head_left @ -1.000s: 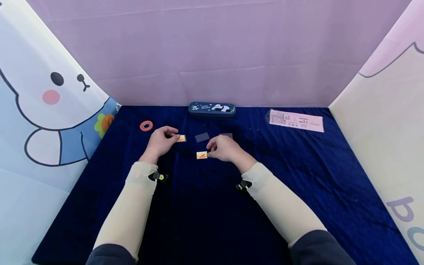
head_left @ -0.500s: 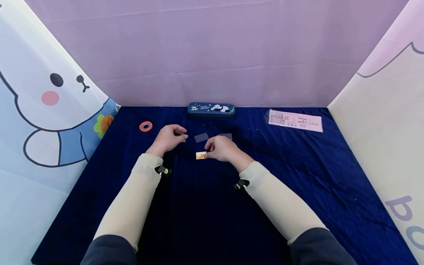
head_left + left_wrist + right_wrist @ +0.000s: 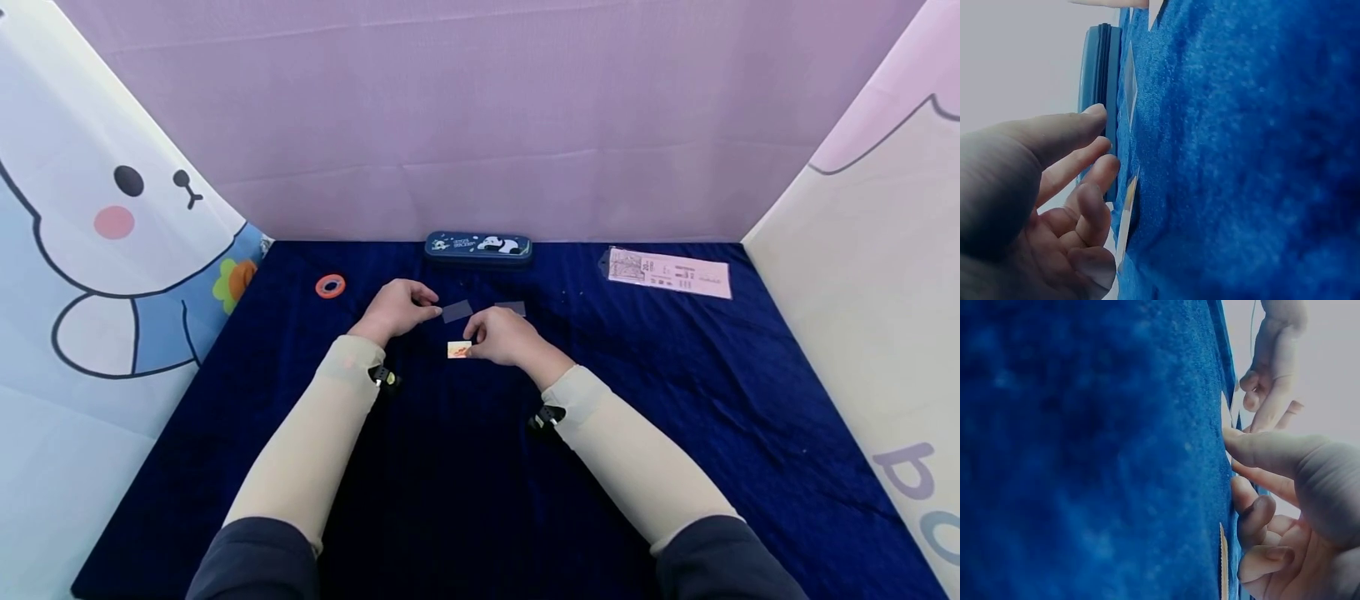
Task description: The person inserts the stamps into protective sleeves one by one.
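My right hand (image 3: pixel 504 335) pinches a small yellow-and-red picture card (image 3: pixel 458 350) at its right edge, thumb on top. In the right wrist view the thumb tip lies on the pale card (image 3: pixel 1225 411). My left hand (image 3: pixel 399 308) hovers with fingertips near a small clear rectangular piece (image 3: pixel 457 312). Thumb and fingers stand apart with nothing between them in the left wrist view. Below them a second small card (image 3: pixel 1127 212) lies on the cloth; the left hand hides it in the head view. Another clear piece (image 3: pixel 512 308) lies partly behind the right hand.
A navy pencil case (image 3: pixel 478 248) with a panda stands at the back against the pink curtain (image 3: pixel 480 125). An orange tape roll (image 3: pixel 330 286) lies left, a pink printed packet (image 3: pixel 670 273) right. Dark blue cloth (image 3: pixel 465 467) covers the table.
My left hand has moved right, from the edge of the left card to beside the clear piece, now covering that card. The right hand's card has shifted slightly.
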`<action>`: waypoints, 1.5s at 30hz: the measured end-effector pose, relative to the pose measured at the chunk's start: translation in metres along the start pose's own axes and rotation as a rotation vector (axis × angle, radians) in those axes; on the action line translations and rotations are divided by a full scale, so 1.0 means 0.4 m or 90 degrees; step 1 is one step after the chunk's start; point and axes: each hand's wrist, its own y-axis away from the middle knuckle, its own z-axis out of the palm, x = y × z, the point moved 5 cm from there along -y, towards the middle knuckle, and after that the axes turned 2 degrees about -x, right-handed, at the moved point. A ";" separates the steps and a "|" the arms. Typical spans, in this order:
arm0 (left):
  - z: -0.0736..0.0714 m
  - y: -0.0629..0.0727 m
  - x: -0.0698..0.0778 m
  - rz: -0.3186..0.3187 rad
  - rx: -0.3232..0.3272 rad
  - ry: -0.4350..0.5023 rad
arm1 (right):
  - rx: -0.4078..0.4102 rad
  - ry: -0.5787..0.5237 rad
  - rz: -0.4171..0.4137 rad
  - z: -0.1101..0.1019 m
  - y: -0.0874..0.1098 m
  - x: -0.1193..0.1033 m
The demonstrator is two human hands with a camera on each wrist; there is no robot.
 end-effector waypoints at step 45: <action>0.056 -0.021 0.053 0.005 0.000 -0.038 | 0.099 -0.167 -0.007 -0.136 0.078 0.127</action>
